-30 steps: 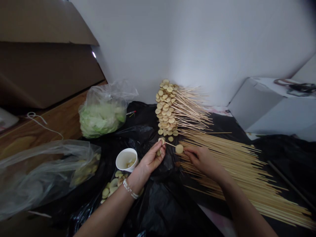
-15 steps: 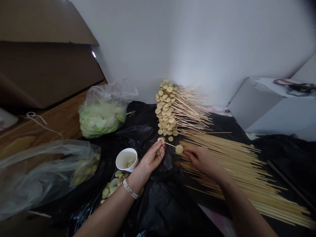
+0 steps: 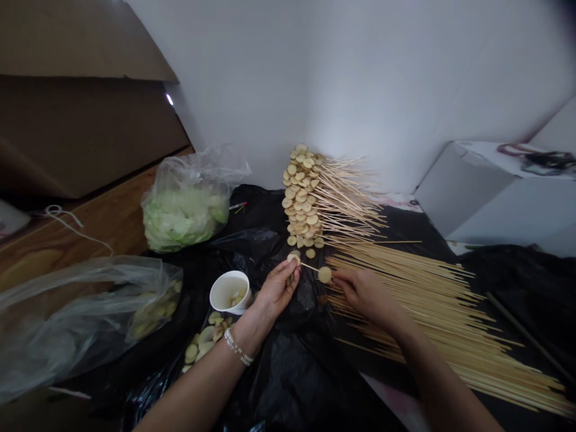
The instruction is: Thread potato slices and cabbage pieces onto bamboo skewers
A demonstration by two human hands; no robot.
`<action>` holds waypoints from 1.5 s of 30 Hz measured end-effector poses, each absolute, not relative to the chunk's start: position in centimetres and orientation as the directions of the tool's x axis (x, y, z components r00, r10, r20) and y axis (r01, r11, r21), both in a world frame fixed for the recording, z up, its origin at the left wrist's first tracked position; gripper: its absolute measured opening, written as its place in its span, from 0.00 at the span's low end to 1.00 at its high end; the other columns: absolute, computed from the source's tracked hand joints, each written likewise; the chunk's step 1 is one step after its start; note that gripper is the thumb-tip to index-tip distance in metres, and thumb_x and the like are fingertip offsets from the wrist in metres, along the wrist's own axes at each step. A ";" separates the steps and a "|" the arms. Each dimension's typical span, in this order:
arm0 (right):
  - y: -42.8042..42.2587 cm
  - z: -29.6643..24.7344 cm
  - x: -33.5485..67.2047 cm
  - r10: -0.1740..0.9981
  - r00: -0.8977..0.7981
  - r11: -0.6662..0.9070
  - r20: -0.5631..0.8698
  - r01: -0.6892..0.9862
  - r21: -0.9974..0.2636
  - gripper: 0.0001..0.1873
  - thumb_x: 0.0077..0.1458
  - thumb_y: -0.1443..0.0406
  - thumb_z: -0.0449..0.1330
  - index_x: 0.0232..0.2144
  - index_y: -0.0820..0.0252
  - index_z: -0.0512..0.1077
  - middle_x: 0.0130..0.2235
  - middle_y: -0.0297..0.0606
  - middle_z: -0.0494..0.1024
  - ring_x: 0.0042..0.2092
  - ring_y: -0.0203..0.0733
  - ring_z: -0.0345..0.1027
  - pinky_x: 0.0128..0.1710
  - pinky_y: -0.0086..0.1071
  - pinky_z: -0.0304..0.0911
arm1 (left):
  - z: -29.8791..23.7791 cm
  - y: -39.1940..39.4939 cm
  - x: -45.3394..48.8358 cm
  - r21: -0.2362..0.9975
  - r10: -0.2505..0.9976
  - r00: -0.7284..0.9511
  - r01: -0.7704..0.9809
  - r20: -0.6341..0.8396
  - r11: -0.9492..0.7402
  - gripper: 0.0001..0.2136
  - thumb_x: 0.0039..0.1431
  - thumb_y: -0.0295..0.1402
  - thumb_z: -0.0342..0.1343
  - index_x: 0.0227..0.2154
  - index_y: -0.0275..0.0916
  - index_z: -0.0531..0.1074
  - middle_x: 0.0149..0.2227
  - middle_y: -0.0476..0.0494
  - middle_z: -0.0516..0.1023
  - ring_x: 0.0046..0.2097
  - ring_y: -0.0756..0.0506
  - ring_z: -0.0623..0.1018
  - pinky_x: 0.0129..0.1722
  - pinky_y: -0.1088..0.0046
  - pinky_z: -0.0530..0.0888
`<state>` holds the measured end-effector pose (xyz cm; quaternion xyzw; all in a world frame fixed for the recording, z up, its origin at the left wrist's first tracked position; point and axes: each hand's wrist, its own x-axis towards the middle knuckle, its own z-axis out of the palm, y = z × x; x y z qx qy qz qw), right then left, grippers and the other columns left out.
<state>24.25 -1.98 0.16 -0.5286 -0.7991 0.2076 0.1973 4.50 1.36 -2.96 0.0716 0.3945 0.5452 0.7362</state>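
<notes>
Here's pale yellow on the skewered slice (image 3: 324, 275) | creamy yellow over the stacked slices (image 3: 302, 210) | straw-tan loose skewers (image 3: 418, 300), running in fine stripes | cup (image 3: 218, 295), plain white | sheeting (image 3: 306, 372), deep black — and there, pale green leaves (image 3: 184, 221) | bracelet (image 3: 233, 345), white | carton (image 3: 81, 132), brown — wall (image 3: 238, 90), bluish grey

Thin, glossy, crinkled plastic makes up the black sheeting (image 3: 301, 372); clear, shiny film, the leaf-filled bag (image 3: 180, 175). The skewers (image 3: 405, 285) look like bare matt wood, the potato slices (image 3: 324, 275) smooth and matt, the box (image 3: 81, 132) matt cardboard.
</notes>
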 end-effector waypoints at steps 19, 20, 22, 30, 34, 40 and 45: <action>-2.7 -0.6 22.5 0.960 -0.275 0.268 0.052 0.854 -0.446 0.14 0.58 0.72 0.49 0.30 0.58 0.73 0.29 0.37 0.78 0.31 0.37 0.68 0.30 0.29 0.50 | -3.4 1.3 4.7 0.663 0.898 0.044 -0.659 -0.438 0.355 0.05 0.46 0.20 0.66 0.24 0.31 0.74 0.25 0.48 0.76 0.26 0.57 0.75 0.27 0.87 0.73; -2.7 -0.6 22.5 0.962 -0.269 0.262 0.049 0.858 -0.441 0.14 0.58 0.71 0.49 0.30 0.58 0.73 0.29 0.38 0.78 0.30 0.37 0.68 0.30 0.29 0.50 | -3.4 1.3 4.7 0.664 0.899 0.045 -0.658 -0.435 0.354 0.05 0.46 0.20 0.66 0.24 0.31 0.74 0.25 0.48 0.76 0.26 0.57 0.75 0.27 0.87 0.73; -2.8 -0.7 22.3 0.966 -0.254 0.248 0.043 0.869 -0.428 0.14 0.58 0.71 0.49 0.29 0.58 0.73 0.29 0.38 0.78 0.30 0.37 0.68 0.30 0.30 0.49 | -3.5 1.3 4.7 0.670 0.903 0.049 -0.654 -0.426 0.352 0.06 0.45 0.21 0.66 0.24 0.31 0.74 0.25 0.48 0.76 0.26 0.57 0.74 0.27 0.87 0.73; -3.0 -1.1 21.6 0.972 -0.234 0.225 0.028 0.887 -0.403 0.13 0.60 0.69 0.48 0.31 0.58 0.72 0.31 0.39 0.79 0.30 0.38 0.69 0.29 0.31 0.48 | -3.7 1.3 4.7 0.695 0.914 0.047 -0.633 -0.404 0.340 0.07 0.42 0.22 0.68 0.24 0.31 0.75 0.25 0.48 0.76 0.26 0.57 0.74 0.27 0.87 0.72; -2.9 -1.4 21.6 0.972 -0.233 0.227 0.032 0.891 -0.394 0.13 0.60 0.70 0.48 0.31 0.58 0.72 0.31 0.40 0.79 0.30 0.39 0.69 0.29 0.31 0.47 | -3.9 1.4 4.5 0.704 0.919 0.054 -0.626 -0.390 0.336 0.07 0.42 0.23 0.69 0.24 0.31 0.75 0.25 0.48 0.76 0.26 0.57 0.74 0.27 0.87 0.72; -3.0 -1.6 21.0 0.971 -0.239 0.229 0.030 0.879 -0.418 0.13 0.59 0.71 0.49 0.32 0.58 0.73 0.33 0.41 0.80 0.32 0.39 0.70 0.30 0.30 0.48 | -4.0 0.9 4.8 0.733 0.928 0.081 -0.590 -0.363 0.338 0.09 0.38 0.26 0.71 0.24 0.31 0.76 0.24 0.48 0.76 0.24 0.57 0.72 0.27 0.86 0.70; -2.9 -1.6 20.9 0.971 -0.231 0.229 0.057 0.843 -0.487 0.14 0.60 0.70 0.48 0.31 0.59 0.73 0.32 0.40 0.79 0.32 0.39 0.70 0.31 0.29 0.50 | -3.9 0.3 5.7 0.712 0.903 0.148 -0.569 -0.404 0.412 0.12 0.35 0.26 0.72 0.26 0.31 0.78 0.26 0.48 0.77 0.24 0.57 0.72 0.27 0.86 0.70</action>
